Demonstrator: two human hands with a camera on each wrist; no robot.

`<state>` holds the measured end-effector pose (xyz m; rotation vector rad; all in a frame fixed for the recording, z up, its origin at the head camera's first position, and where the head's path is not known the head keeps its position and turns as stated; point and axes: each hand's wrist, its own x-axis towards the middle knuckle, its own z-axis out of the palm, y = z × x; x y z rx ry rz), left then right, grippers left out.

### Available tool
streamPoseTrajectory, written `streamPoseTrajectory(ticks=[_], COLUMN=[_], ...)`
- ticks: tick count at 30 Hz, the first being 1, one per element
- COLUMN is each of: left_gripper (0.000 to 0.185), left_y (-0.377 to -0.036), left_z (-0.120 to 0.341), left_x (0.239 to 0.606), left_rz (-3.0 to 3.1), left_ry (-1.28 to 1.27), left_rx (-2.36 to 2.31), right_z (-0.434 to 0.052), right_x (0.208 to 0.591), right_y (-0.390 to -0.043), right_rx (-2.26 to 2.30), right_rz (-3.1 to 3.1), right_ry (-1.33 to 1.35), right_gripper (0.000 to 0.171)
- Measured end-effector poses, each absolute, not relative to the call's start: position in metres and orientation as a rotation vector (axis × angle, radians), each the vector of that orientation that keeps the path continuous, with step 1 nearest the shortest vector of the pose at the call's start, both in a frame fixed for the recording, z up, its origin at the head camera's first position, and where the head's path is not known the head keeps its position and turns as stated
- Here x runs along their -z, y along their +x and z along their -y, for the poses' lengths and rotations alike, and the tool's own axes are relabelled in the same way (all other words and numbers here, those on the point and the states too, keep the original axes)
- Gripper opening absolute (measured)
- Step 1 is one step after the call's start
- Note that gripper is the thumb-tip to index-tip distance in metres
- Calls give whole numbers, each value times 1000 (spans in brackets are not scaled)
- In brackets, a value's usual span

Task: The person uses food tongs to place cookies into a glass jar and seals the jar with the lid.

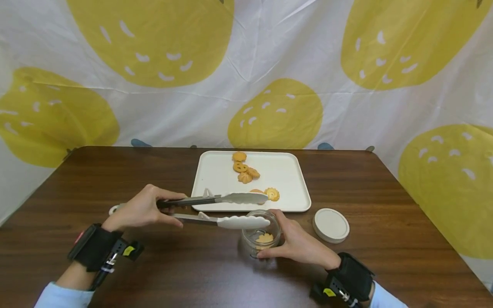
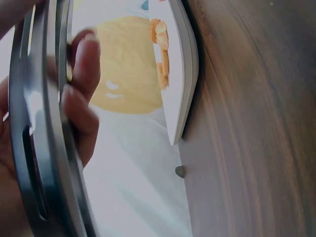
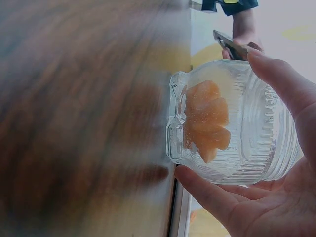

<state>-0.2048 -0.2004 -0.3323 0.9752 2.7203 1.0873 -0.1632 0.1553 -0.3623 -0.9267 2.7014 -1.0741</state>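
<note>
Crosswise, tongs (image 1: pixel 235 198) point right — tips near the upright jar (image 1: pixel 251 236)

Golden cookies (image 1: pixel 245 177), white-tipped tongs (image 1: pixel 239 198), brown wood-grain table (image 1: pixel 192 265), yellow-patterned white cloth (image 1: pixel 285 51)

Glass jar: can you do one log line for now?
left hand: holds tongs; right hand: holds glass jar; inside: cookie; white lid: on table; tray: holds cookies

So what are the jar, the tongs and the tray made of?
Jar: probably shiny glass, because the cookie shows through it. Tongs: likely smooth metal, because they glint; their dull white tips could be silicone or plastic. Tray: perhaps plastic, smooth and evenly white.
</note>
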Motion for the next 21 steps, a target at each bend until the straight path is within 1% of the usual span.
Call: streamPoseTrajectory(ticks=[3, 8, 21], left_gripper=[53, 53, 63], left_y=[-208, -213, -223], left_z=[198, 195, 182], left_x=[333, 334, 346], left_rz=[-2827, -2994, -3090], left_ry=[946, 896, 800], left_rx=[-1097, -1075, -869], right_z=[-156, -155, -156], right_x=[362, 362, 362], right_y=[-163, -162, -162], right_rx=[1091, 1129, 1135], right_rz=[-2689, -2662, -2662], right_ry=[-934, -950, -968], right_gripper=[81, 79, 77])
